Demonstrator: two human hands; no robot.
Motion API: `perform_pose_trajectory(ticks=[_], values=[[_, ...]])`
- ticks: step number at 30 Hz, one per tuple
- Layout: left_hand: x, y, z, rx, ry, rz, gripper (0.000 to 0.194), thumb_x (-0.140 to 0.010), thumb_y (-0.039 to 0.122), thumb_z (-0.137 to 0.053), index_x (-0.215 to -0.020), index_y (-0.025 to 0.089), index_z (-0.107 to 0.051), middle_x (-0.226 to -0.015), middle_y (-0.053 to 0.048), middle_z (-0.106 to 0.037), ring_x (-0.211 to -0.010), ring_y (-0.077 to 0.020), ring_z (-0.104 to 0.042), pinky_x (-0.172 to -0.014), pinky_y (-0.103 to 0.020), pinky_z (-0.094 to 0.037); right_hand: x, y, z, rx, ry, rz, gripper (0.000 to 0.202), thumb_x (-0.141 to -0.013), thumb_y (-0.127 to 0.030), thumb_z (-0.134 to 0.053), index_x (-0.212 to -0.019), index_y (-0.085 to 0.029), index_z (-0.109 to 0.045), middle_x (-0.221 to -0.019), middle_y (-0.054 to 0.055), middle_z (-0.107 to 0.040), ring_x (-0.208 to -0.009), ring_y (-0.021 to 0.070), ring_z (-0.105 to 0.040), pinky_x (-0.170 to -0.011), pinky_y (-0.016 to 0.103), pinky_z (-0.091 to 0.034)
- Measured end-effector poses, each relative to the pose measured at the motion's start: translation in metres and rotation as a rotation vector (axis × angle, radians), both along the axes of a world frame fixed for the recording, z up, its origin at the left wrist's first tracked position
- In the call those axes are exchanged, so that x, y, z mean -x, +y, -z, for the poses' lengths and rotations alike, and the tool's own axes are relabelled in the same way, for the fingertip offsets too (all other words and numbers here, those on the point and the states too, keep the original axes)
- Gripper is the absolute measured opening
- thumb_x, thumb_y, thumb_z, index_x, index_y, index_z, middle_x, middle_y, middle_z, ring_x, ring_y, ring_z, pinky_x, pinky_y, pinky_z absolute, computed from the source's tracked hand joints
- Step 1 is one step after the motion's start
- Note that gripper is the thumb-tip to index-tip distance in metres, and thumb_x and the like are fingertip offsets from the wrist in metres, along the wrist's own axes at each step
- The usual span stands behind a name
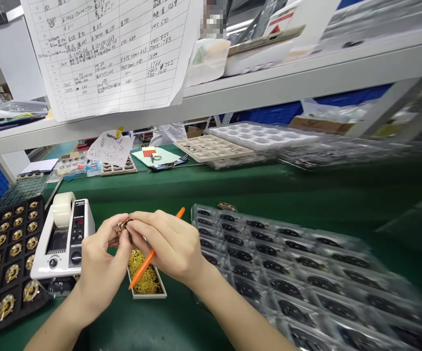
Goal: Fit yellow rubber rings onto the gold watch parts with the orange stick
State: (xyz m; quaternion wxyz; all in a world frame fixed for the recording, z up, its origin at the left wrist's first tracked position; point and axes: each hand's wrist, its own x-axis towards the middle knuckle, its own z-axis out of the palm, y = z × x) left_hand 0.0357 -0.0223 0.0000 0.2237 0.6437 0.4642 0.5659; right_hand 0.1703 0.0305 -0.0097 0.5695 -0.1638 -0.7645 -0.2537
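My left hand [103, 268] pinches a small copper-coloured part [121, 227] between thumb and fingers. The fingertips of my right hand [172, 246] meet it at the same part, which is mostly covered by the fingers. Tucked in my right hand is a slim orange stick-like tool [143, 269], slanting down to the left with a tapered end. Below the hands lies a small white open box [150, 296] full of thin yellow rings or bands [145, 275]. A white tape dispenser [43, 265] with a clear roll [64, 208] stands left of my left hand.
At left, a black tray [4, 275] holds rows of gold round parts. Clear plastic trays [328, 273] of dark parts fill the right side. One loose part [227, 206] lies behind them. A grey shelf [287, 83] with a handwritten sheet [119, 53] crosses above the green table [160, 187].
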Motion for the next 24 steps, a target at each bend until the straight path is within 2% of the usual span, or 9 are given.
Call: perform_pose_trajectory(ticks=[6,10,13,18,21,24], values=[[0.001,0.000,0.002,-0.048,0.051,-0.027,0.022,-0.088,0.016,-0.054,-0.107,0.019,-0.066,-0.092,-0.002,-0.076,-0.076,-0.0147,-0.073,-0.071,-0.021,-0.059,0.008,-0.004,0.003,0.014,0.083,0.061,0.009,-0.088,-0.007,-0.054,-0.093,-0.014,-0.056,-0.079,0.012,-0.073,-0.061,0.0170,-0.062,-0.055,0.028,-0.049],[0.002,0.000,0.003,-0.002,0.024,-0.027,0.022,-0.087,0.018,-0.055,-0.107,0.019,-0.065,-0.094,-0.003,-0.076,-0.078,-0.0160,-0.073,-0.070,-0.022,-0.059,0.011,-0.004,0.004,0.013,0.097,0.075,0.011,-0.087,-0.007,-0.056,-0.095,-0.014,-0.056,-0.080,0.012,-0.073,-0.061,0.0171,-0.061,-0.055,0.029,-0.050],[0.003,0.003,0.001,0.088,-0.058,0.003,0.020,-0.085,0.020,-0.057,-0.104,0.019,-0.065,-0.090,-0.003,-0.076,-0.078,-0.0163,-0.073,-0.067,-0.022,-0.058,0.010,-0.002,0.004,0.048,0.087,0.026,0.015,-0.085,-0.005,-0.057,-0.095,-0.015,-0.054,-0.081,0.012,-0.072,-0.064,0.0172,-0.063,-0.057,0.028,-0.050],[0.005,0.012,-0.010,0.267,-0.251,0.117,0.015,-0.078,0.022,-0.064,-0.091,0.016,-0.061,-0.062,0.001,-0.069,-0.054,-0.0123,-0.067,-0.054,-0.019,-0.055,0.000,-0.005,-0.003,0.250,0.165,-0.103,0.016,-0.088,-0.011,-0.059,-0.099,-0.019,-0.051,-0.080,0.007,-0.068,-0.065,0.0145,-0.061,-0.053,0.024,-0.046],[0.008,0.015,-0.016,0.320,-0.302,0.128,0.014,-0.073,0.024,-0.068,-0.081,0.015,-0.060,-0.061,0.001,-0.069,-0.052,-0.0113,-0.065,-0.050,-0.018,-0.053,-0.008,-0.009,-0.009,0.372,0.245,-0.096,0.011,-0.089,-0.013,-0.058,-0.095,-0.021,-0.052,-0.079,0.003,-0.065,-0.056,0.0111,-0.052,-0.049,0.024,-0.041],[0.012,0.016,-0.018,0.339,-0.324,0.154,0.016,-0.069,0.023,-0.072,-0.075,0.015,-0.060,-0.061,0.001,-0.067,-0.052,-0.0099,-0.062,-0.050,-0.017,-0.052,-0.014,-0.009,-0.014,0.513,0.214,-0.161,0.008,-0.091,-0.013,-0.054,-0.089,-0.020,-0.054,-0.076,0.001,-0.062,-0.053,0.0097,-0.047,-0.049,0.023,-0.039]])
